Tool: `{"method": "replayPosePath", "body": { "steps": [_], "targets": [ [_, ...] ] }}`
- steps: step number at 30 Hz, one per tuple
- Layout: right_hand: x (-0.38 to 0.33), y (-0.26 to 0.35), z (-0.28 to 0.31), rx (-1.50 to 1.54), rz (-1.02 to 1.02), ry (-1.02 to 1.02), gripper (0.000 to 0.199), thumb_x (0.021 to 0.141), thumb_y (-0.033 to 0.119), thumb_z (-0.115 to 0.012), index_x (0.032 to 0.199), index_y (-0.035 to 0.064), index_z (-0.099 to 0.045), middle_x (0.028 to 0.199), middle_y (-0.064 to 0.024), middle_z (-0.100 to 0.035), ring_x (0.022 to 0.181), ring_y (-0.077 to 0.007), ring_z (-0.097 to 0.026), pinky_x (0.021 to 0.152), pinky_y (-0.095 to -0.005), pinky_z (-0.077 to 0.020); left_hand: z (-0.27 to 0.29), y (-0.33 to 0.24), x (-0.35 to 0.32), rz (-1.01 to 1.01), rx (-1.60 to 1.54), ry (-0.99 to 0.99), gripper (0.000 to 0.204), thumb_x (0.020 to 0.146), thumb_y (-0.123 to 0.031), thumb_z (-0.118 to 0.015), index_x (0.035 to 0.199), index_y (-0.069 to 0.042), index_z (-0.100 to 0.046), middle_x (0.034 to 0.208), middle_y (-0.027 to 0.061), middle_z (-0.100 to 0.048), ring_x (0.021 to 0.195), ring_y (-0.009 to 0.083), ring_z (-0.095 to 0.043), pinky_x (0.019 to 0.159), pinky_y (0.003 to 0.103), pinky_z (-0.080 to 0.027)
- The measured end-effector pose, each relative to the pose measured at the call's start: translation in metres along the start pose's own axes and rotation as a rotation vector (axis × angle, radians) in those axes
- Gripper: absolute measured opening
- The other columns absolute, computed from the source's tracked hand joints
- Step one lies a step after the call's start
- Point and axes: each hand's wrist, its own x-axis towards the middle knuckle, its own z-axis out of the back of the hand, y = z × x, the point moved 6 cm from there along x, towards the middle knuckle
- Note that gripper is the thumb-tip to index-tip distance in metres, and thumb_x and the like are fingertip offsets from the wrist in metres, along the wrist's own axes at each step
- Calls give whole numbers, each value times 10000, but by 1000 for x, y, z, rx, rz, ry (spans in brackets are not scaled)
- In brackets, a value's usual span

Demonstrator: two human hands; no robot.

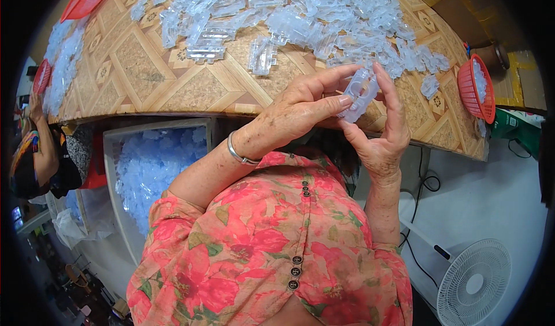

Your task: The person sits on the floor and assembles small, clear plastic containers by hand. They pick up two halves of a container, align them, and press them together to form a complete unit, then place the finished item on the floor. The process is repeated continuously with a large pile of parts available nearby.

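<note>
Between my two hands, over the table's near edge, is a clear plastic part [361, 94] with rounded openings along it. My left hand [306, 103] grips its left side, thumb on the front face and fingers behind the top. The right hand [381, 123] closes on the same part from the right, fingertips at its upper end and thumb near its lower end. A wide heap of similar clear plastic parts [324, 13] covers the far side of the table. One separate part [263, 55] lies on the tabletop to the left of my hands.
The patterned table [139, 60] curves across in front. A red basket [475, 89] with clear parts stands at its right end. Below the left edge is a bin [110, 170] full of bluish parts. A fan [474, 282] stands lower right; another person's arm [43, 146] shows far left.
</note>
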Motion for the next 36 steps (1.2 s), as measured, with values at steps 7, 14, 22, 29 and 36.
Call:
{"method": "replayPosePath", "body": {
  "steps": [7,14,22,29,36],
  "targets": [
    [3,3,-2,14,37,40,831,677,35,-846,1422,58,-479,1451,-180,-530,1318,-330,-543,1076,-415,-464,2,2,0,-21,3,5,537,1018,-168,-577,1520,-81,-410,1275,48,-600,1139,120,-581,954,292,-521],
    [-2,-5,-4,-1,-52,29,842,685,54,-842,1438,59,-467,1449,-143,-542,1285,-302,-571,1023,-395,-494,2,-1,-1,-55,14,13,541,1014,-168,-581,1519,-77,-410,1273,49,-597,1133,120,-579,950,283,-520],
    [1,-1,-5,-20,-9,27,814,683,40,-836,1417,62,-485,1431,-156,-556,1281,-305,-573,1033,-392,-488,4,3,0,-83,35,37,544,1015,-171,-589,1519,-75,-408,1306,58,-586,1160,122,-563,948,284,-527],
    [-1,-1,-4,-23,21,13,803,680,26,-839,1404,49,-491,1426,-175,-555,1287,-322,-568,1065,-410,-470,6,1,0,-43,173,50,542,1024,-134,-569,1531,-75,-389,1332,53,-580,1187,129,-555,955,276,-520],
    [-4,0,-11,-98,95,-63,773,722,99,-845,1398,15,-480,1422,-186,-555,1276,-340,-573,1053,-413,-477,4,0,-2,-476,784,-28,651,960,-184,-659,1524,-30,-371,1356,153,-589,1158,240,-606,990,349,-486]
  ]
}}
